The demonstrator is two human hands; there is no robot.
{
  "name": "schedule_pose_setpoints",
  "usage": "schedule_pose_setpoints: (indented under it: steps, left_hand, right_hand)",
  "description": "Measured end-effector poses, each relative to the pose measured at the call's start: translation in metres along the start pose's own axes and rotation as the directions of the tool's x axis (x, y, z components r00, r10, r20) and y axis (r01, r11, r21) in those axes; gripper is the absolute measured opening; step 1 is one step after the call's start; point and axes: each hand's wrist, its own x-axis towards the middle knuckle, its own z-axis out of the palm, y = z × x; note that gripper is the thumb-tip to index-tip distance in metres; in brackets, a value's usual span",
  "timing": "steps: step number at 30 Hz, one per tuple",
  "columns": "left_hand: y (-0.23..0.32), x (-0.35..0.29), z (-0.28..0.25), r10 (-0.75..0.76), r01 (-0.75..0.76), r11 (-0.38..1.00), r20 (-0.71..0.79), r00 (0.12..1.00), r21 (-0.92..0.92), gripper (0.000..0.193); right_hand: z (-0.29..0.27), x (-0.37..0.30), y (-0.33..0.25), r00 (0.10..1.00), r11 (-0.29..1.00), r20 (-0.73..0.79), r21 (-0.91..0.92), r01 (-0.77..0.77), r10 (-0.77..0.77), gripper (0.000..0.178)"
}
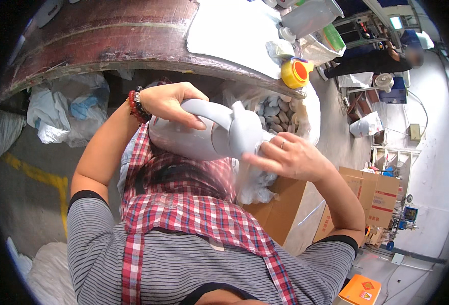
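Fingers of the left hand curl round the handle of a pale grey, round plastic jug, just off mid-view toward eleven o'clock; bent right hand fingers touch its three-o'clock lid. Lid work seems on; next needs steady holding.

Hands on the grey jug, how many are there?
2: the left hand at the handle of the grey jug, and the right hand at its lid end.
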Motion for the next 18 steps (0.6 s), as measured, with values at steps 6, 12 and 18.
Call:
schedule_pose_setpoints:
  steps: [6, 12, 18]
  left_hand:
    - [0.0, 0.015, 0.007, -0.008, 0.011, 1.0, 0.126, 0.992, -0.019, 0.017]
    - [0.004, 0.009, 0.03, 0.085, -0.067, 0.985, -0.11, 0.99, 0.156, 0.045]
    - [0.027, 0.005, 0.035, 0.015, -0.002, 1.0, -0.522, 0.853, 0.026, 0.04]
  right_hand:
    - [-0.008, 0.035, 0.002, 0.929, 0.976, -0.332, -0.191, 0.106, -0.166, 0.041]
    - [0.02, 0.042, 0.03, 0.816, 0.809, -0.277, 0.479, -0.34, 0.507, 0.045]
    - [0.038, 0.065, 0.1, 0.723, 0.421, -0.279, 0.907, -0.018, 0.632, 0.033]
